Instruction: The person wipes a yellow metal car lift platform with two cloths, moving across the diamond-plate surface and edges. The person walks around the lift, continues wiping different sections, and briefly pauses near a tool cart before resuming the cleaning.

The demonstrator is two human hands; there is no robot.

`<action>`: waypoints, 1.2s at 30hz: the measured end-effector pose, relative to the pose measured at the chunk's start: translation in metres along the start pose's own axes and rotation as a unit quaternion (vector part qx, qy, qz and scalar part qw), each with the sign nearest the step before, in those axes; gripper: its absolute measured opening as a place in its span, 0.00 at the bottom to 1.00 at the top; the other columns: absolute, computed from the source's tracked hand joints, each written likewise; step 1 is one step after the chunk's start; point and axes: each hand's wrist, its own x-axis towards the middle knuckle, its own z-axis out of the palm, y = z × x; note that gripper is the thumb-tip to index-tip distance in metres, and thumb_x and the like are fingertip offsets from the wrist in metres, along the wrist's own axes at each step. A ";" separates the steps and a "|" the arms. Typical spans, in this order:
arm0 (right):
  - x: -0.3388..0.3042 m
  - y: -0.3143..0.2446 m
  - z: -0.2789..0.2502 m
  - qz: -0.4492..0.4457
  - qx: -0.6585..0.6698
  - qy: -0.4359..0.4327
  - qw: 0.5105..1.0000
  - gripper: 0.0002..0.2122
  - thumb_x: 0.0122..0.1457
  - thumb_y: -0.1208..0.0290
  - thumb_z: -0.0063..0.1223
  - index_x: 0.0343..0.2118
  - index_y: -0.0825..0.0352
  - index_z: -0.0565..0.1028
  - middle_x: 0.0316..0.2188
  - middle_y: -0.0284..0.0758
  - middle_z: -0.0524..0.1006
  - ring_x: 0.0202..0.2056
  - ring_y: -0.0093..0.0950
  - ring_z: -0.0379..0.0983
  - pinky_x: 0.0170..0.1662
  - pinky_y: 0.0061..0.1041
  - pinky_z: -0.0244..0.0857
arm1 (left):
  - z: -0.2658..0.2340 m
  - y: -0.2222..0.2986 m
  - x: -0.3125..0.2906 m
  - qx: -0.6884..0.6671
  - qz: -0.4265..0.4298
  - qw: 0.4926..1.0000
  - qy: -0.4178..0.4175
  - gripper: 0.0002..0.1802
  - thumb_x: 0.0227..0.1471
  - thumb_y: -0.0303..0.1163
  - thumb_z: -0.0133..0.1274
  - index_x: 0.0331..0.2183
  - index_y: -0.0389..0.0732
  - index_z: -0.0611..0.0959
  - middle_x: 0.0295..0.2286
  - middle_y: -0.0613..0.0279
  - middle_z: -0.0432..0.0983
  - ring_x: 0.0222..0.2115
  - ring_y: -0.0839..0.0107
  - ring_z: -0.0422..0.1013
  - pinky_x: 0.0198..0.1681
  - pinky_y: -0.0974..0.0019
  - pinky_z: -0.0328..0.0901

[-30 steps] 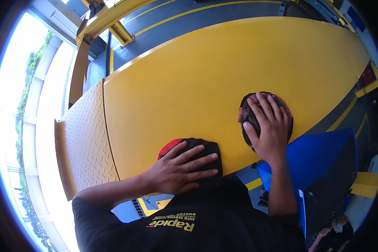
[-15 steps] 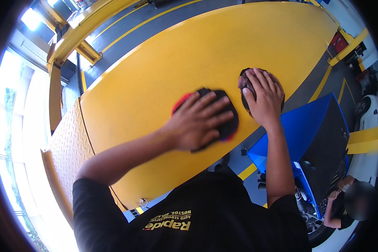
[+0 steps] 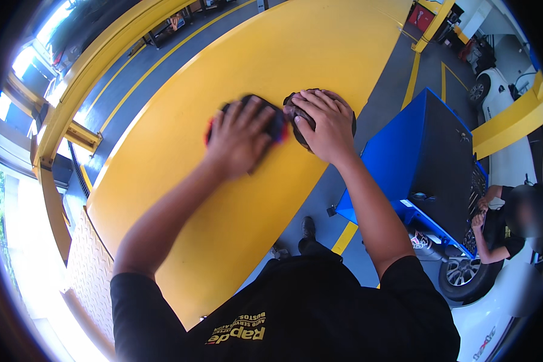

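My left hand (image 3: pixel 235 142) lies spread and flat over a black and red cloth pad (image 3: pixel 277 125) on a broad yellow surface (image 3: pixel 211 223). Motion blurs this hand and the pad's edges. Just to its right, my right hand (image 3: pixel 326 123) curves its fingers over a bunched dark rag (image 3: pixel 297 111), with the thumb along the near left side. Pad and rag sit close together, both against the yellow surface. Most of each cloth is hidden beneath the palms.
A blue cabinet (image 3: pixel 380 157) with a black top stands close on the right. Beyond it a person (image 3: pixel 495 223) works with hands together, near a car wheel (image 3: pixel 464 279). Yellow lift posts rise at left and right; a tread-plate ramp (image 3: pixel 89 271) borders the lower left.
Both hands have moved left with the pad and rag beneath them, and the gap between them has narrowed. The view has shifted, showing more of the cabinet and the other person.
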 end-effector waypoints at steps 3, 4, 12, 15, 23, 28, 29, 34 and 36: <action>0.013 0.032 0.001 0.035 -0.030 0.032 0.998 0.19 0.64 0.58 0.54 0.57 0.53 0.80 0.63 0.29 0.75 0.67 0.33 0.65 0.71 0.43 0.49 | -0.029 0.099 -0.046 -0.073 0.219 0.968 -0.100 0.34 0.64 0.49 0.51 0.69 0.58 0.68 0.72 0.59 0.54 0.72 0.44 0.49 0.73 0.34 0.41; 0.014 0.041 0.001 0.030 -0.032 0.029 0.999 0.20 0.64 0.57 0.54 0.58 0.54 0.79 0.64 0.30 0.74 0.67 0.33 0.64 0.71 0.43 0.48 | -0.030 0.090 -0.038 -0.078 0.199 0.972 -0.094 0.34 0.64 0.50 0.50 0.69 0.58 0.68 0.72 0.59 0.54 0.72 0.44 0.49 0.73 0.35 0.41; 0.021 0.031 -0.004 0.005 -0.009 -0.007 1.000 0.22 0.64 0.58 0.55 0.60 0.56 0.78 0.66 0.32 0.72 0.69 0.36 0.61 0.70 0.50 0.48 | -0.014 -0.215 0.051 0.110 -0.282 0.953 -0.033 0.33 0.71 0.54 0.38 0.71 0.57 0.63 0.73 0.59 0.52 0.72 0.43 0.48 0.72 0.34 0.44; 0.033 0.041 -0.011 -0.018 0.035 -0.031 0.999 0.22 0.63 0.59 0.55 0.59 0.57 0.78 0.65 0.33 0.73 0.69 0.36 0.62 0.70 0.48 0.49 | -0.004 -0.167 0.078 0.088 -0.292 0.952 -0.028 0.32 0.71 0.54 0.36 0.71 0.56 0.63 0.72 0.56 0.52 0.72 0.42 0.47 0.71 0.31 0.44; 0.094 0.180 -0.002 0.016 -0.012 -0.017 1.000 0.21 0.64 0.61 0.54 0.60 0.53 0.79 0.65 0.27 0.73 0.69 0.32 0.63 0.71 0.41 0.47 | 0.011 0.067 0.112 -0.052 0.105 0.989 -0.093 0.36 0.64 0.53 0.49 0.70 0.60 0.65 0.73 0.61 0.50 0.72 0.46 0.48 0.73 0.34 0.40; 0.106 0.160 0.003 -0.021 0.054 -0.004 0.998 0.20 0.63 0.60 0.55 0.57 0.57 0.80 0.64 0.31 0.74 0.68 0.34 0.63 0.70 0.46 0.49 | 0.022 -0.237 0.146 0.257 -0.168 0.949 -0.072 0.29 0.70 0.52 0.41 0.68 0.57 0.68 0.70 0.60 0.58 0.70 0.42 0.52 0.69 0.35 0.52; 0.106 0.162 0.002 -0.021 0.063 0.005 0.998 0.20 0.63 0.61 0.56 0.57 0.57 0.80 0.64 0.31 0.74 0.67 0.34 0.64 0.70 0.46 0.50 | 0.028 -0.247 0.155 0.177 -0.278 0.942 -0.071 0.30 0.71 0.52 0.39 0.69 0.57 0.65 0.70 0.59 0.56 0.70 0.41 0.51 0.70 0.34 0.51; 0.103 0.185 0.004 0.032 0.047 0.013 0.998 0.18 0.61 0.62 0.57 0.54 0.57 0.82 0.61 0.31 0.77 0.66 0.35 0.66 0.69 0.47 0.52 | 0.068 -0.057 0.238 0.055 -0.134 0.989 -0.030 0.33 0.70 0.50 0.42 0.72 0.58 0.61 0.73 0.59 0.50 0.72 0.44 0.46 0.72 0.34 0.43; 0.103 0.197 0.007 0.024 0.059 0.027 0.998 0.17 0.61 0.62 0.56 0.53 0.57 0.82 0.61 0.31 0.77 0.66 0.35 0.67 0.68 0.47 0.53 | 0.056 0.061 0.227 0.003 -0.014 0.997 -0.071 0.36 0.66 0.54 0.46 0.71 0.58 0.63 0.73 0.59 0.51 0.73 0.44 0.45 0.73 0.34 0.41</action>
